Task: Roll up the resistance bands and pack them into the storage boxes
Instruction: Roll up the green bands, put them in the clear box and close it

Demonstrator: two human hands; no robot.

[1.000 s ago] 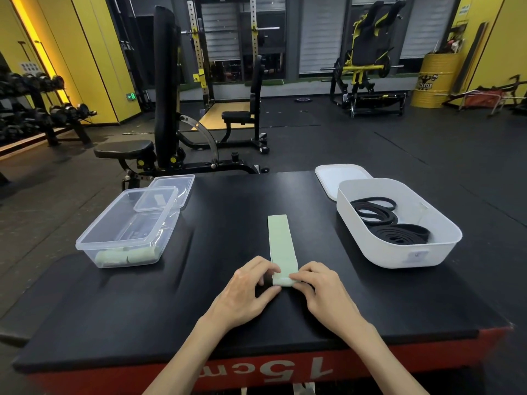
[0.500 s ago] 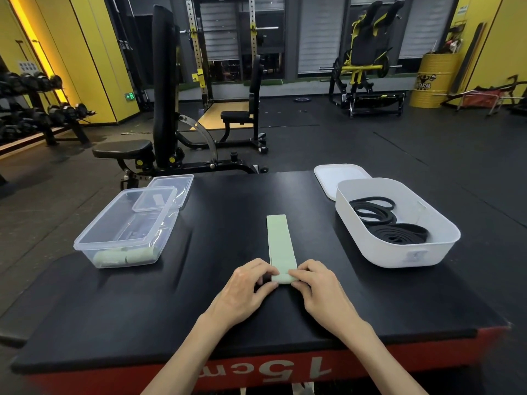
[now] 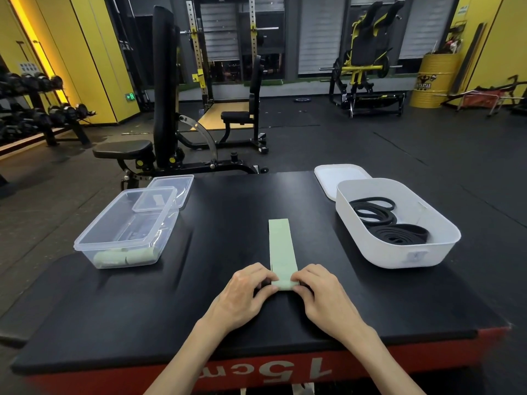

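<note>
So that the roll starts tight, left hand (image 3: pixel 242 295) and right hand (image 3: pixel 323 295) each pinch the near end of the band (image 3: pixel 280 243)

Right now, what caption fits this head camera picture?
Left hand and right hand pinch the rolled end of a green band, clear box and white box alongside.

"15cm" printed upside down, grey, on red platform edge (image 3: pixel 399 363), "…STAR" partly read on yellow drum (image 3: pixel 436 64), green exit sign (image 3: pixel 130 96) w/ arrow fixed on wall, other txt illegible
</note>
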